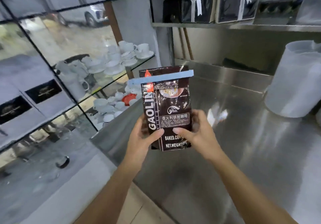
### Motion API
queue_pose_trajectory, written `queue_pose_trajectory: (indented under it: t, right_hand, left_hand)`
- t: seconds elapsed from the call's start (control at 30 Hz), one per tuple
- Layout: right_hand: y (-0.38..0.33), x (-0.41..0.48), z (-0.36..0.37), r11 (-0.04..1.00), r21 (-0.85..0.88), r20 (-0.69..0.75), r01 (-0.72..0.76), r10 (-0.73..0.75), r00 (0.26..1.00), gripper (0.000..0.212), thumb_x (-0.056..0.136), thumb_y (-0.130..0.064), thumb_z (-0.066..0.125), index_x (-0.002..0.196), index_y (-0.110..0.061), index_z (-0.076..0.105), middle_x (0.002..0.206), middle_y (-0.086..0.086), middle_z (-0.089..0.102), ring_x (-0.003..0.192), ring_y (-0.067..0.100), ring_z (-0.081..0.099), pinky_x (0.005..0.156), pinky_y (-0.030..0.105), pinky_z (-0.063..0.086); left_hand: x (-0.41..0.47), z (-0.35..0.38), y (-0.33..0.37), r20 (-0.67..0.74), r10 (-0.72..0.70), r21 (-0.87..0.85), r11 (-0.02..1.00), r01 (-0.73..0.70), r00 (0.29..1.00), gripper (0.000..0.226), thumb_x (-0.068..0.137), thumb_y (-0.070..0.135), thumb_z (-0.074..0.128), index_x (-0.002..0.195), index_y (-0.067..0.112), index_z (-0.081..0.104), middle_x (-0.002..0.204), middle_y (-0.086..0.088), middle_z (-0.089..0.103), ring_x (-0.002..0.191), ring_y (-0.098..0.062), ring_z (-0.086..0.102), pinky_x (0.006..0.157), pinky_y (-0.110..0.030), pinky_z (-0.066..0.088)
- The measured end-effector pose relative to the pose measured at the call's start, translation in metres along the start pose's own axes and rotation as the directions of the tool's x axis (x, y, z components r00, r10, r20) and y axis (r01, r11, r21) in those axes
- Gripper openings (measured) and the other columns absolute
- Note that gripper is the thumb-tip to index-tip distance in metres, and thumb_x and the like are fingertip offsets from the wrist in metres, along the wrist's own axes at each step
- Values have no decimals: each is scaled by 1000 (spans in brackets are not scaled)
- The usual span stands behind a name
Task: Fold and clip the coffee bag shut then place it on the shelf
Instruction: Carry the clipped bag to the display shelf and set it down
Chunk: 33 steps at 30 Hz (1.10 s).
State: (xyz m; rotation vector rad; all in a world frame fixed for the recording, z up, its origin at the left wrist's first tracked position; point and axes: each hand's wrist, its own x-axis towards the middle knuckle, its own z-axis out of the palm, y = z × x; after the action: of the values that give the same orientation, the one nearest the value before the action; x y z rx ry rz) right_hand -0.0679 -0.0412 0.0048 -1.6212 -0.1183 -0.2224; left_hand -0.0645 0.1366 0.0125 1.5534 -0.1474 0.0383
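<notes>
A dark brown coffee bag [171, 105] with white lettering is held upright in the air over the steel counter. Its top is folded over, and a long light-blue clip [161, 79] is clamped across the fold, sticking out past both sides. My left hand [141, 137] grips the bag's lower left edge, thumb on the front. On the lower right side my right hand [197, 132] holds it the same way. A steel shelf [243, 26] runs along the wall above and behind the bag.
The steel counter [243, 145] spreads to the right, with a large translucent jug [293, 79] at its far right. Ribboned dark gift boxes [198, 3] stand on the steel shelf. To the left, glass shelves hold white cups and saucers [119, 58] and labelled white boxes [40, 91].
</notes>
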Motion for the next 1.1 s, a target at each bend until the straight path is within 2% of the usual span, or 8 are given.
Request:
queue_pose_trajectory:
  t: [0.2, 0.33, 0.53, 0.67, 0.8, 0.9, 1.0, 1.1]
  right_hand:
    - [-49, -16, 78, 992, 12, 129, 130, -130, 983, 47, 61, -34, 80, 93, -44, 48, 95, -37, 62, 89, -9, 59, 71, 6, 47]
    - [-91, -31, 150, 976, 30, 199, 217, -219, 955, 49, 55, -39, 80, 91, -48, 48, 94, -37, 62, 89, -9, 60, 72, 8, 49]
    - [-144, -78, 292, 949, 128, 294, 289, -314, 903, 52, 51, -46, 77, 93, -44, 47, 99, -17, 62, 90, -5, 58, 83, 33, 50]
    - [-175, -116, 391, 932, 201, 402, 302, -360, 842, 59, 55, -45, 78, 103, -34, 45, 103, -18, 59, 90, -12, 55, 76, 21, 44]
    - [-202, -151, 478, 919, 274, 506, 282, -387, 771, 55, 58, -43, 79, 101, -39, 45, 105, -16, 59, 95, -2, 57, 80, 29, 48]
    - [-223, -170, 536, 902, 329, 557, 278, -423, 715, 54, 49, -55, 73, 94, -43, 46, 103, -16, 60, 94, 0, 58, 79, 31, 50]
    - [-242, -180, 592, 879, 401, 611, 259, -467, 639, 53, 48, -56, 71, 93, -43, 47, 99, -17, 62, 88, -8, 59, 69, 18, 48]
    - [-260, -185, 651, 849, 473, 640, 237, -515, 570, 50, 52, -51, 74, 94, -41, 48, 96, -15, 63, 85, -10, 59, 63, 8, 49]
  left_hand:
    - [-45, -77, 38, -177, 80, -11, 996, -83, 981, 66, 58, 33, 78, 119, 35, 53, 112, 0, 66, 106, -20, 61, 86, -39, 51]
    - [-81, -146, 71, -273, 161, 35, 987, -158, 948, 65, 61, 31, 80, 120, 35, 52, 106, 9, 68, 105, -19, 61, 83, -38, 53]
    - [-163, -277, 125, -426, 278, 172, 959, -225, 861, 59, 59, 33, 82, 109, 49, 54, 106, 9, 65, 95, -12, 64, 74, -26, 56]
    - [-227, -361, 155, -554, 304, 251, 948, -193, 775, 73, 54, 39, 78, 121, 37, 50, 110, 3, 63, 100, -20, 60, 80, -42, 55]
    - [-282, -434, 178, -660, 329, 299, 940, -165, 675, 75, 50, 41, 78, 120, 35, 52, 112, -2, 62, 103, -26, 60, 86, -50, 52]
    - [-313, -483, 192, -704, 365, 342, 926, -159, 610, 75, 52, 36, 81, 121, 30, 52, 115, -10, 61, 93, -11, 63, 77, -32, 57]
    - [-337, -528, 206, -728, 413, 396, 905, -157, 547, 72, 56, 32, 81, 122, 29, 52, 113, -7, 62, 80, 6, 61, 62, -12, 52]
    - [-354, -572, 222, -748, 448, 444, 886, -132, 490, 65, 60, 34, 73, 121, 33, 52, 111, -3, 62, 90, -5, 63, 62, -12, 51]
